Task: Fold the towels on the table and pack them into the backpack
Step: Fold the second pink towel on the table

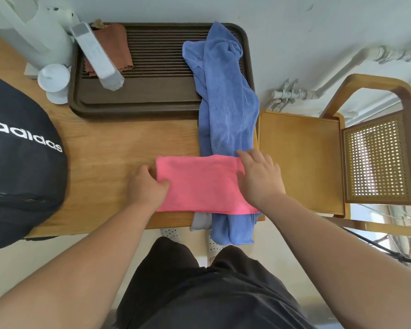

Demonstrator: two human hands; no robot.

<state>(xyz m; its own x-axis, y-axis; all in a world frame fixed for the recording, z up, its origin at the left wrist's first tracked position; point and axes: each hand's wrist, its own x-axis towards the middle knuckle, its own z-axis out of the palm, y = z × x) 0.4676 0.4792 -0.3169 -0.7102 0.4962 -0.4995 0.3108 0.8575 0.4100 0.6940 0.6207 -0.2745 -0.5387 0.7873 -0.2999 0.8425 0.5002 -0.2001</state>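
The pink towel (199,184) is lying folded into a wide band in the middle of the frame, its lower edge running right along the near edge of the wooden table (109,150). The left hand (146,188) is gripping the towel's left end, the thumb (163,184) lying on top of the cloth and the fingers curling in at its edge. The right hand (259,179) is resting on the right end with its fingers (247,155) spread and nearly straight, pressing down rather than gripping, the fingertips reaching the towel's upper right corner. Under the pink band a blue towel (226,103) is stretching crumpled from the upper centre of the frame down over the table's near edge, where its end is hanging free. A grey cloth (201,222) is peeking out just beside it at that edge. The blue towel's upper part is lying across the right side of a dark slatted tray (152,96), which is also carrying a brown cloth (114,41) at its upper left. Bare tabletop is showing between the left hand and the black backpack (19,167) sitting at the left of the frame. A wooden chair (301,157) is standing close against the table's right side.
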